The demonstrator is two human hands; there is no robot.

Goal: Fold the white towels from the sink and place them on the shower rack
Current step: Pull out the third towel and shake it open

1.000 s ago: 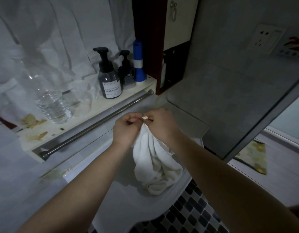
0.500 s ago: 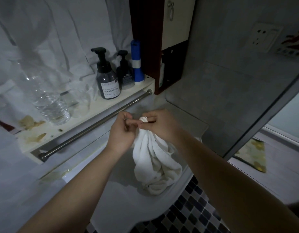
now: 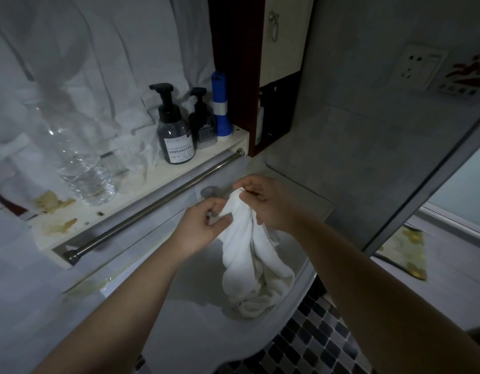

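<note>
Nearest to me, both forearms reached in from the bottom edge, and the left hand (image 3: pixel 204 228) and right hand (image 3: pixel 266 203) met close together over the sink (image 3: pixel 301 290). The right fingers (image 3: pixel 240 190) were pinched on the top corner of the white towel (image 3: pixel 252 265). The left fingers (image 3: pixel 216 211) were curled onto the bunched cloth just below that corner, so both hands were grasping it. The towel hung from that grip in a twisted rope, and its crumpled lower end rested in the basin. I judged the step in hand to be finding the edge to open the cloth, with no fold made yet. To do it well I would keep the right pinch firm on its corner and run the left fingers along the hem to the next corner. Then I would lift until the bottom cleared the basin and shake the twists out before bringing the corners together. Folding it while roped would give a lumpy bundle. Below the sink lay a dark mosaic floor (image 3: pixel 314 346). Beyond the hands a metal rail (image 3: pixel 158 206) ran under a stained shelf (image 3: pixel 125 195). The shelf carried a clear plastic bottle (image 3: pixel 82 163), two pump bottles (image 3: pixel 175 136) and a blue canister (image 3: pixel 220 103). I could not tell where the shower rack was.
</note>
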